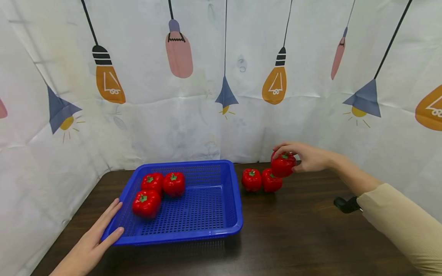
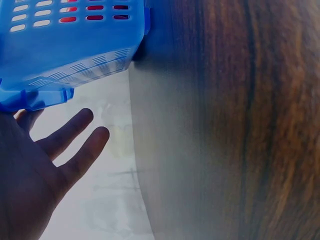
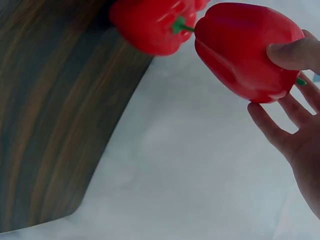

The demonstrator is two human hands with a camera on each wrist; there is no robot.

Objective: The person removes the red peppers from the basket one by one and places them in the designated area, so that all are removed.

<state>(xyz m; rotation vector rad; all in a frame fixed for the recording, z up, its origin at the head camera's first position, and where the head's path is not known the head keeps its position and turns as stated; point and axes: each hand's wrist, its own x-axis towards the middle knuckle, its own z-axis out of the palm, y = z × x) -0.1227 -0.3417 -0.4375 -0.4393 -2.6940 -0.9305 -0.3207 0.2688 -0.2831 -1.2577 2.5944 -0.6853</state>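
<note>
Between thumb and fingers, my right hand [image 1: 309, 156] holds a red bell pepper [image 1: 283, 165] raised just above two others. In the right wrist view the held pepper [image 3: 245, 50] shows its smooth side, gripped near the stem end. Below it on the table are a bell pepper [image 1: 271, 181] and, to its left, another bell pepper [image 1: 251, 180]. My left hand [image 1: 90, 243] rests with straight, spread fingers on the left rim of a blue plastic basket [image 1: 197, 232]. Three red bell peppers, one of them the front pepper [image 1: 146, 204], lie in the basket's left part.
The dark wooden table [image 1: 293, 237] runs back to a white curtain [image 1: 193, 126] printed with lamps. A black strap-like piece [image 1: 346, 205] sticks out by the right sleeve [image 1: 397, 222].
</note>
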